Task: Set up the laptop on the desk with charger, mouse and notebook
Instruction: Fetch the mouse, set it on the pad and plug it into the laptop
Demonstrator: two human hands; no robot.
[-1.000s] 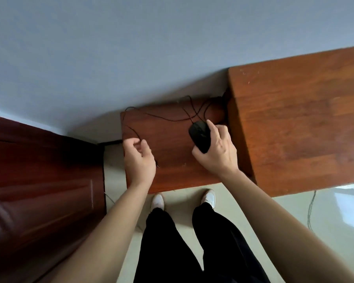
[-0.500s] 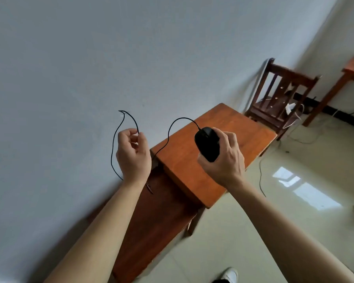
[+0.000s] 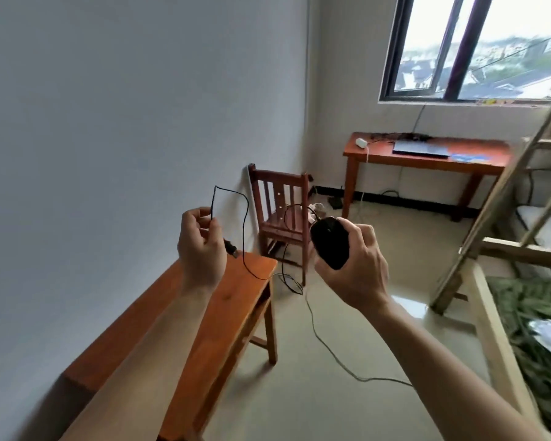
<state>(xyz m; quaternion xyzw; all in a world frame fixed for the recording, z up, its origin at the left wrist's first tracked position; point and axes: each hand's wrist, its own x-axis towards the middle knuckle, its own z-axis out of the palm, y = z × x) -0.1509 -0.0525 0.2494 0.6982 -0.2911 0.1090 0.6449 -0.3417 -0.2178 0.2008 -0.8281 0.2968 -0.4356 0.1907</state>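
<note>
My right hand (image 3: 353, 265) grips a black wired mouse (image 3: 330, 241) in the air. My left hand (image 3: 201, 246) pinches the mouse cable (image 3: 245, 237) near its USB plug, and the cable loops up and hangs down between the hands. Far across the room a wooden desk (image 3: 376, 155) stands under the window. On it lie a closed dark laptop (image 3: 422, 148), a white charger (image 3: 360, 142) with its cord hanging over the edge, and a blue notebook (image 3: 469, 157).
A long wooden table (image 3: 236, 297) runs along the left wall below my arms. A wooden chair (image 3: 282, 214) stands beyond it. Cables trail over the tiled floor (image 3: 331, 354). A wooden bed frame with a ladder (image 3: 497, 224) fills the right side.
Both hands lifted the mouse and its cable off the low table. My view swung up and right, from the table top to the room and the far desk.
</note>
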